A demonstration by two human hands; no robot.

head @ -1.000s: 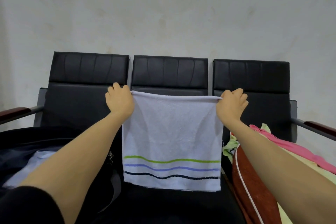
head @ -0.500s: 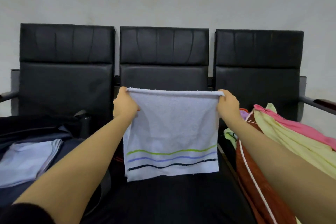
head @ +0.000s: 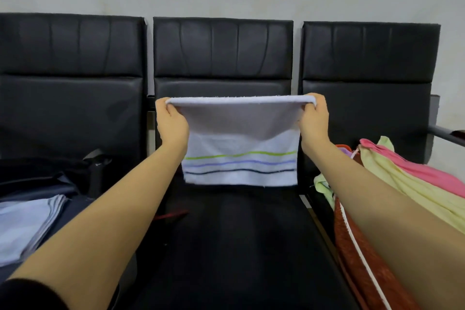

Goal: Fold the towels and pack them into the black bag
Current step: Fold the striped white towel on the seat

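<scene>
From the head camera we saw the left hand point(head: 172, 124) and the right hand point(head: 314, 121) each pinching an upper corner of a white terry towel with green, blue and dark stripes point(head: 239, 156), stretched taut in the air above the middle black padded seat point(head: 234, 241), its striped hem hanging toward that seat. On the left seat we noted the black fabric bag point(head: 37, 178) lying open with a folded pale blue towel point(head: 22, 224) resting in it. At the right, we saw a heap of pink, yellow, green and rust-red towels point(head: 407, 191) piled on the third seat.
</scene>
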